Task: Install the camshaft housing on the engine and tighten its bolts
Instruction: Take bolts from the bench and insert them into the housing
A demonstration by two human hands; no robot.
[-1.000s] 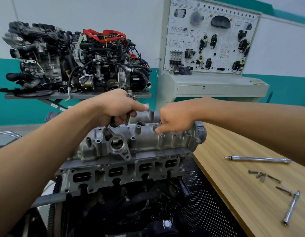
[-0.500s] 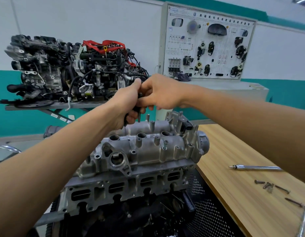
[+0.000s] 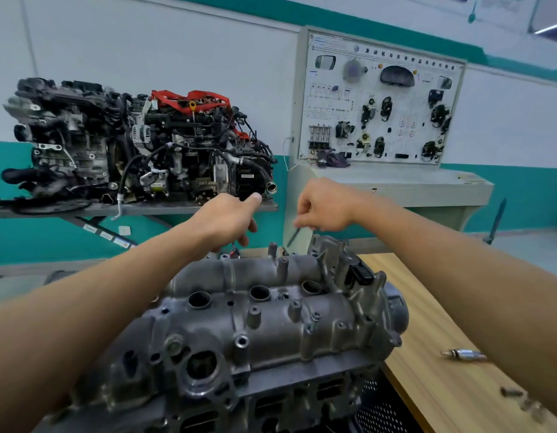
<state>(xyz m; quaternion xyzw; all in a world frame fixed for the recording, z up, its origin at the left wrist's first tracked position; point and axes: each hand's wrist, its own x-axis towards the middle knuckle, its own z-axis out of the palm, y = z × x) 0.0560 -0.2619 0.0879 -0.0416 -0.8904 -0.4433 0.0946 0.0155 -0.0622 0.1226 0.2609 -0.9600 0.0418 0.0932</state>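
The camshaft housing (image 3: 271, 323) sat on top of the engine (image 3: 305, 398) at the six o'clock of the view, its long side running from seven o'clock up toward one o'clock, with round bores and upright bosses showing along its top. Above its far edge, toward twelve o'clock, the right hand (image 3: 325, 207) hung with its fingers bunched, pinching the head of a thin dark bolt (image 3: 293, 236) that slanted down toward seven o'clock, its tip just above the housing and clear of it. At nine o'clock from that hand, near it but apart, the left hand (image 3: 227, 218) hovered over the housing's far edge with the thumb stretched out and the fingers curled under; whether they held anything could not be told. At three o'clock from the housing lay a wooden table (image 3: 427, 307), with a silver tool (image 3: 464, 354) on it beside the right forearm and some small dark pieces (image 3: 511, 392) toward five o'clock, too blurred to name. At ten o'clock, well behind, a second engine (image 3: 130, 142) stood on a grey shelf (image 3: 145, 209), and at one o'clock a training board (image 3: 380, 104) stood against the wall.
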